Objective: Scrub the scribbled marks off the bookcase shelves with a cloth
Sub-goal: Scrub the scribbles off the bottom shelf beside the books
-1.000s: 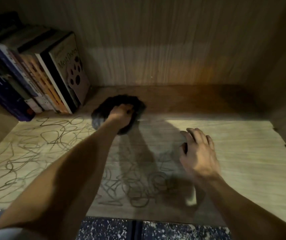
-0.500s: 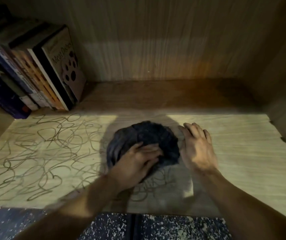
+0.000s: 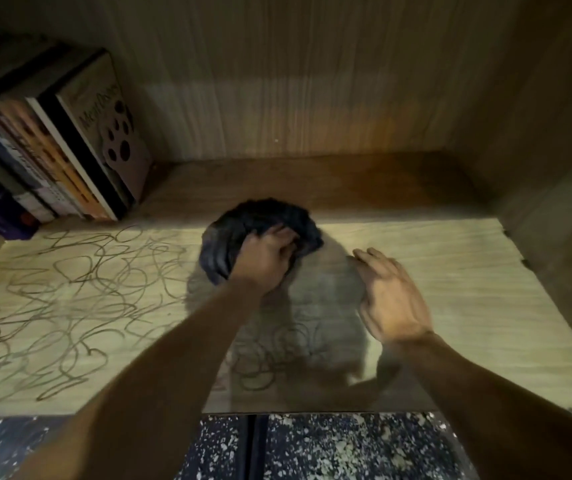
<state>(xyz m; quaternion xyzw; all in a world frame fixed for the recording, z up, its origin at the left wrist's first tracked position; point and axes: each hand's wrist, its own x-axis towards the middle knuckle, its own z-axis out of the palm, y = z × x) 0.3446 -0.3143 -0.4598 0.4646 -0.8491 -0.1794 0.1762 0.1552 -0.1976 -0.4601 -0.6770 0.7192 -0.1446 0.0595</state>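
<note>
Now the left hand (image 3: pixel 266 258) grips the dark cloth (image 3: pixel 243 233) on the scribbled shelf (image 3: pixel 468 306); the right hand (image 3: pixel 390 299) lies flat beside it, fingers straight.

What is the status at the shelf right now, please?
Left hand grips dark cloth; right hand flat on shelf. Scribbles remain left. Books clear.

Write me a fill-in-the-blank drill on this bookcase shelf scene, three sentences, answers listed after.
1. The left hand grips a dark ____ on the shelf.
2. The scribbled marks lie mostly to the ____ of the cloth.
3. The right hand holds ____, its fingers extended.
4. The books lean at the shelf's back ____ corner.

Answers: cloth; left; nothing; left
</note>
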